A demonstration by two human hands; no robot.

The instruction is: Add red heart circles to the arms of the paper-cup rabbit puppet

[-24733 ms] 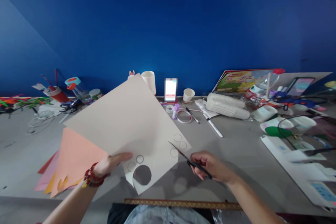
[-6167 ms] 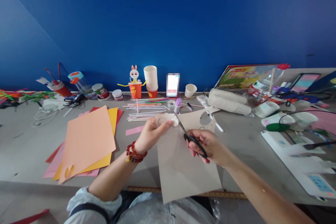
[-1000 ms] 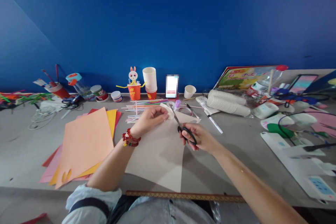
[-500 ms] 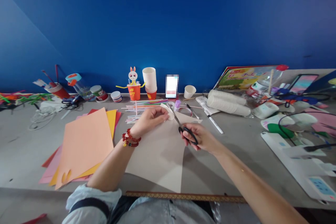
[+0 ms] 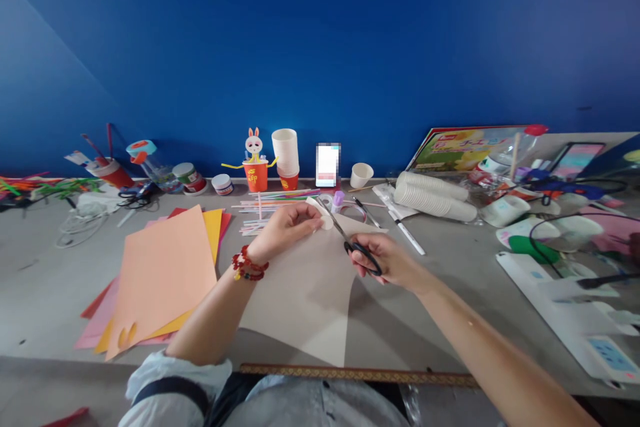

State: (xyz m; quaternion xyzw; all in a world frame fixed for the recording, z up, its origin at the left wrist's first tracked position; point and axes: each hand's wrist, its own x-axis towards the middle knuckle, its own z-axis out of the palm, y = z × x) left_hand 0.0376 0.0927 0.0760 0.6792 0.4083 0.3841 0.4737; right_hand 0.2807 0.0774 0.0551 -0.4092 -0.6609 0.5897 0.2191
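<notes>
My left hand, with a red bead bracelet on its wrist, pinches the top edge of a large beige paper sheet that lies across the table toward me. A small round piece of that paper shows just past my fingertips. My right hand grips black-handled scissors, whose blades point up-left and meet the paper beside the round piece.
A stack of peach, yellow, pink and red paper lies to the left. Straws, a bunny cup, stacked paper cups, tipped cup stacks and a pen crowd the back. Cables and white boards fill the right.
Over the last second my right hand with the scissors has drifted slightly right and down. My left hand has kept its pinch on the paper edge. Much earlier the sheet was held up whole.
</notes>
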